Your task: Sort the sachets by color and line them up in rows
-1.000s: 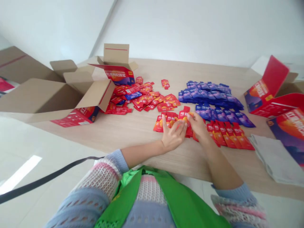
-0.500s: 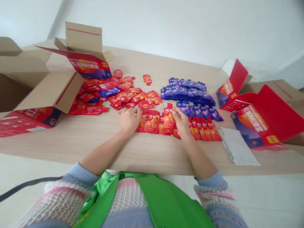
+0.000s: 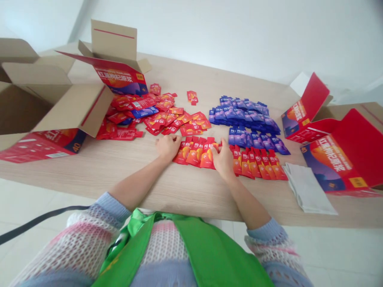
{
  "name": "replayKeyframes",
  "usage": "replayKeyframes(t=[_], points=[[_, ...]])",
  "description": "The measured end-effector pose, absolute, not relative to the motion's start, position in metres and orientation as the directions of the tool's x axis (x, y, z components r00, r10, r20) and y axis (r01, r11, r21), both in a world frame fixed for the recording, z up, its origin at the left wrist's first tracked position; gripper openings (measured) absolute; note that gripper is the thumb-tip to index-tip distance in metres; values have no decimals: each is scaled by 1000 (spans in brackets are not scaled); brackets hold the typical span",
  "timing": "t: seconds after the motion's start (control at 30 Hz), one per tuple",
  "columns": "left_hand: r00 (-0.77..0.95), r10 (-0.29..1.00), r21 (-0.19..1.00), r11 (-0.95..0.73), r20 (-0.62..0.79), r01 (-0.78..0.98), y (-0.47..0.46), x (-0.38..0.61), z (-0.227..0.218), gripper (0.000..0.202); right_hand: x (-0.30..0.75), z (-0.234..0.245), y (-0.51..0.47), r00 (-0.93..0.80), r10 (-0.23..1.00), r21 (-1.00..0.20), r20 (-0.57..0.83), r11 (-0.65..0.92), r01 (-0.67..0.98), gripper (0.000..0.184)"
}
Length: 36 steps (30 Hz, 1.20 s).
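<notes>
My left hand (image 3: 168, 147) rests on the table, fingers curled closed, at the left end of a row of red sachets (image 3: 196, 152). Whether anything is inside those fingers is hidden. At the row's middle, my right hand (image 3: 224, 160) has its thumb on the right edge of a red sachet (image 3: 207, 154) with orange fruit pictures. Its thumb and index finger are apart, and the other fingers are hidden. More overlapping red sachets (image 3: 259, 163) continue the row to the right. Behind them lie blue-purple sachets (image 3: 245, 115) in overlapping rows.
A loose heap of red sachets (image 3: 161, 115), with a few blue ones, lies at the left. One red sachet (image 3: 192, 97) sits apart. Open cartons (image 3: 119, 79) stand at left, and others (image 3: 326, 167) at right. A folded whitish cloth or bag (image 3: 309, 188) lies near the right carton.
The red sachet that my right hand held raised now lies in the row. My right thumb and index finger have parted. The whole view has shifted slightly.
</notes>
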<state>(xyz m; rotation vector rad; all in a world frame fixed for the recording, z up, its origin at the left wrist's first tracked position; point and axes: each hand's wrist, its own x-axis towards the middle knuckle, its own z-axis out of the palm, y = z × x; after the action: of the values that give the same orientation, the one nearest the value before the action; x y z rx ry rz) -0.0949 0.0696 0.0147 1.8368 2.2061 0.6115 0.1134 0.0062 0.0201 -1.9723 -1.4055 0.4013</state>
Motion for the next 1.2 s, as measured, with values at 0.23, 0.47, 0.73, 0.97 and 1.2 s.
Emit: replayKeyframes(t=[0.23, 0.47, 0.73, 0.97, 1.2], points=[[-139, 985, 406, 84, 107, 910, 62, -91, 14, 41, 110, 24, -3, 399, 891, -650, 219, -171, 740, 23], [-187, 979, 471, 125, 86, 873, 41, -62, 12, 37, 96, 19, -20, 292, 889, -545, 354, -58, 837, 9], [-552, 793, 809, 136, 257, 571, 85, -116, 14, 22, 106, 8, -14, 299, 673, -517, 677, 146, 843, 10], [-423, 704, 546, 60, 570, 836, 120, -195, 14, 28, 125, 3, -3, 348, 596, -525, 723, 147, 838, 19], [42, 897, 252, -169, 440, 953, 119, -178, 11, 55, 126, 2, -6, 315, 604, -511, 732, 183, 840, 19]])
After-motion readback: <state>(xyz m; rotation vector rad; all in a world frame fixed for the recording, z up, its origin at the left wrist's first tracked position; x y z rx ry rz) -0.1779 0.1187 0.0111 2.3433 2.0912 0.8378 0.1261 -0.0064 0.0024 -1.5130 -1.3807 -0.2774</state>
